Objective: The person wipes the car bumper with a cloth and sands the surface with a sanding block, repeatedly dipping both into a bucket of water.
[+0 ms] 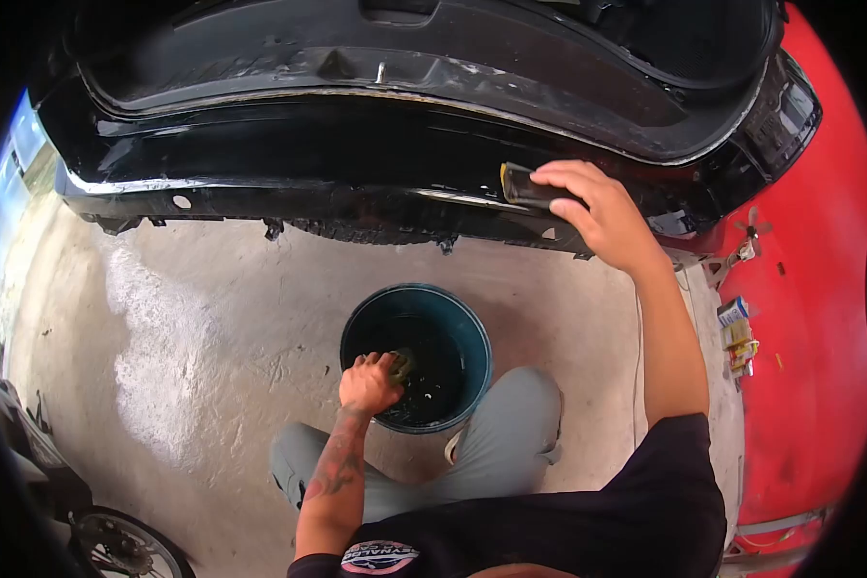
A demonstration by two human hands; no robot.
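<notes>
My right hand [595, 214] grips a dark sanding block [519, 185] with a yellow edge, its fingers over the top and thumb underneath. The block rests against the glossy black rear panel of a car [328, 144], right of its middle. Low in front of me, my left hand [370, 382] reaches over the near left rim of a dark teal bucket [478, 332]. Its fingers are closed round a soft yellow-green lump [406, 364] that looks like a sponge. Dark water [433, 380] with light flecks shows inside the bucket.
Between my knees and the panel, the bucket stands on a stained concrete floor [222, 308]. A red car panel [809, 385] runs along the right side, with small packets [739, 337] beside it. A wheel [125, 544] shows at lower left.
</notes>
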